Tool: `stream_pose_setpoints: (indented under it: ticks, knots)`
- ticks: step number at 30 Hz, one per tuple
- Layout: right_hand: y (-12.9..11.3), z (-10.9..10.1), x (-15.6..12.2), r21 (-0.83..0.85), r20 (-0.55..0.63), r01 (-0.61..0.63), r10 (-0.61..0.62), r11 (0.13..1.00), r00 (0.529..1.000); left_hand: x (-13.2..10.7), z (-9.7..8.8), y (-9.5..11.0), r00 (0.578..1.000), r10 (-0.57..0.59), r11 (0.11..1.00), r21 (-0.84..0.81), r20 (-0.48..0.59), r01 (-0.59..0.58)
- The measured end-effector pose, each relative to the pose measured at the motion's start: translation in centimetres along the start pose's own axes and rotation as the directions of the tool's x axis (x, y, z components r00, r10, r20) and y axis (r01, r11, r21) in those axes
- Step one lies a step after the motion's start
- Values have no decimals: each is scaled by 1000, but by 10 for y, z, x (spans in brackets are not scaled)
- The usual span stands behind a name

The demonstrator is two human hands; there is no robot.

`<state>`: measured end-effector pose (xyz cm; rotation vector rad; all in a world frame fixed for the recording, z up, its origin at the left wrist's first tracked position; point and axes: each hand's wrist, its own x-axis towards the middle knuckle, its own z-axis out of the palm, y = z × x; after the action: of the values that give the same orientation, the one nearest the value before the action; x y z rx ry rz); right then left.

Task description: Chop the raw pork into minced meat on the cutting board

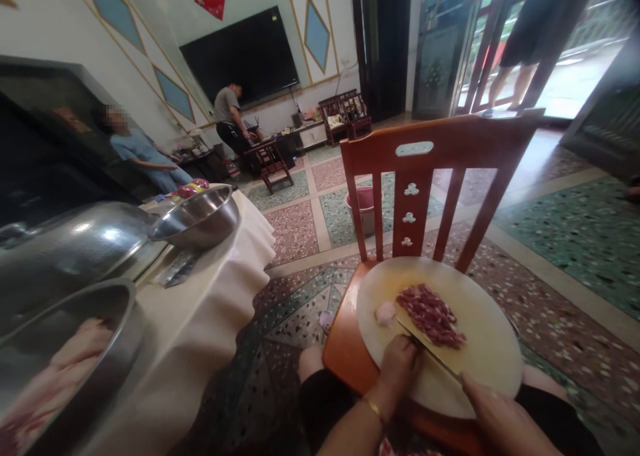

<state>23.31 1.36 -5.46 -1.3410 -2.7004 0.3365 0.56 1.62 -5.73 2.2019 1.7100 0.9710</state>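
A round pale cutting board [480, 349] rests on the seat of a red wooden chair [435, 169] in front of me. A pile of chopped red meat [431, 316] lies on the board, with a pale lump [385, 313] beside it. My right hand [493, 409] grips the handle of a knife [430, 349], whose blade lies along the near edge of the meat. My left hand [397, 369] is curled with its fingers bent down on the board beside the blade, close to the meat. A gold bangle sits on that wrist.
At left, a table under a cream cloth [200, 323] carries steel bowls [200, 216], one [75, 356] holding pale raw meat. A pink bucket [366, 206] stands behind the chair. Two people are at the back left, another stands by the glass doors.
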Motion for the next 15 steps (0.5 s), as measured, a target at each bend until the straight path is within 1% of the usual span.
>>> stream_pose_setpoints:
  ticks: [3,7,9,10,12,14,15]
  knots:
    - [-3,4,14,-48,-8,5,-6,999,1000,3,2,-1,1000,23,1000,3,-4,-23]
    - [-21,4,54,-85,43,-24,28,996,999,6,3,-2,994,104,995,13,-43,-104]
    - [-25,9,66,-73,25,-22,24,997,999,6,4,-3,992,120,992,54,-50,-117]
    - [-23,13,65,-70,0,-14,14,997,1000,6,5,-4,992,121,990,82,-48,-116]
    - [-8,28,51,-66,-58,27,-31,997,998,4,8,-5,991,128,982,143,-27,-123]
    - [18,49,23,-38,-130,107,-111,994,985,2,10,-6,992,130,971,202,8,-128]
    - [32,59,8,-7,-159,183,-182,983,970,1,11,-7,993,118,967,224,23,-120]
